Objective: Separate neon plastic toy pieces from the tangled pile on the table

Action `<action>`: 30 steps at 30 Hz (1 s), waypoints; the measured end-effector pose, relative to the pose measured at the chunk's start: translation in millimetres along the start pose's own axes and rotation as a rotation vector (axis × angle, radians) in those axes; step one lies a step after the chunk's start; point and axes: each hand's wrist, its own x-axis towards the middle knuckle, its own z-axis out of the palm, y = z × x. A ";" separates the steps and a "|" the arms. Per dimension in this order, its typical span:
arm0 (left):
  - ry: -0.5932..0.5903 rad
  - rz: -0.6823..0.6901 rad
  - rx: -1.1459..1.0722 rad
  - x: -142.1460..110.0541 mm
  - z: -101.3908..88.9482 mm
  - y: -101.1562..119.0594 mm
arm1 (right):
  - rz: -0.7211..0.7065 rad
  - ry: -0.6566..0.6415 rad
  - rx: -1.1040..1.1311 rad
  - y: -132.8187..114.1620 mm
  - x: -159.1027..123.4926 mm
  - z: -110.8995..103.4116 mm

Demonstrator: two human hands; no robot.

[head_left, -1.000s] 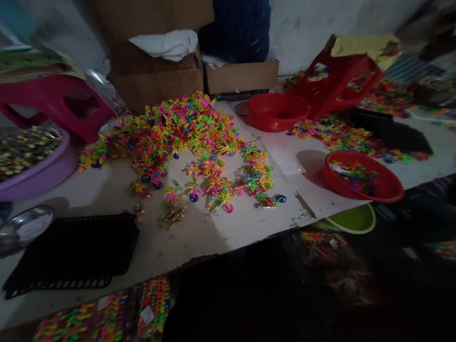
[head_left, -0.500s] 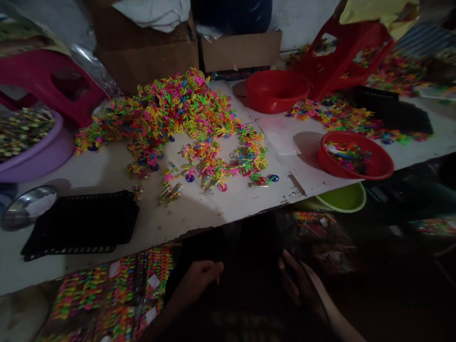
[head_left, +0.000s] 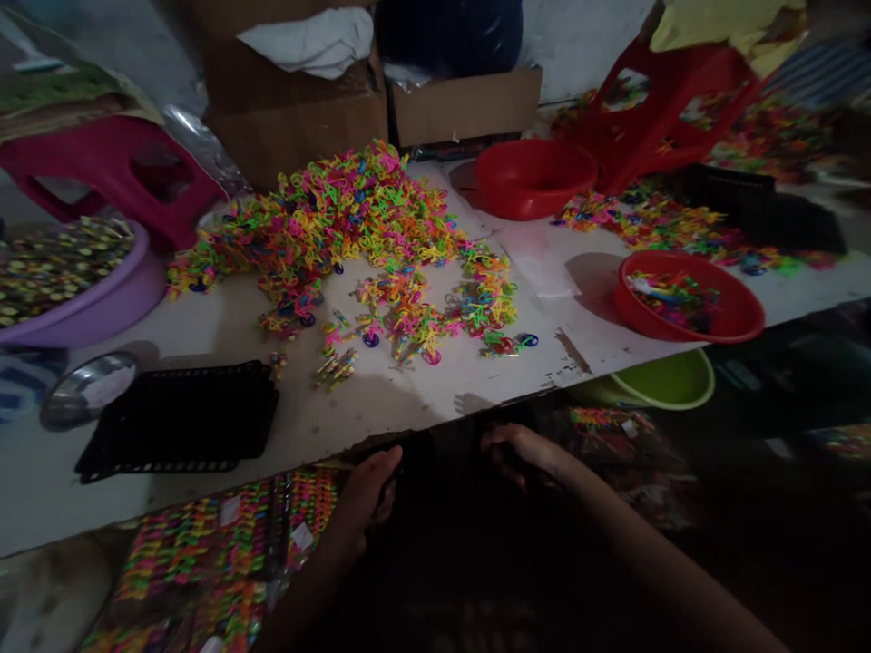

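While both hands, left hand (head_left: 364, 494) and right hand (head_left: 521, 451), hover empty (fingers loosely curled), the toy pile (head_left: 354, 236) stretches left-right.

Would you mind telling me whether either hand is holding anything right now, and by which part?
It cannot be told: the left hand and right hand sit in deep shadow below the table edge.

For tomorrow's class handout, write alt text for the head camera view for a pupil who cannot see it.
A left hand and a right hand reach in dim light below the chipped edge of a white table, holding nothing visible. On the table lie a heap of neon plastic toy pieces, a black tray and two red bowls.
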 end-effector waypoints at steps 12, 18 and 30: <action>-0.078 -0.044 -0.101 7.2 22.4 0.1 | -0.367 0.380 0.542 124.5 -15.2 -59.2; -0.238 0.176 0.291 6.9 44.2 -1.8 | -0.236 -0.048 0.287 33.9 -40.2 6.1; -0.167 0.335 0.583 -18.2 28.1 4.4 | -0.771 0.135 -0.767 -14.5 -38.1 43.8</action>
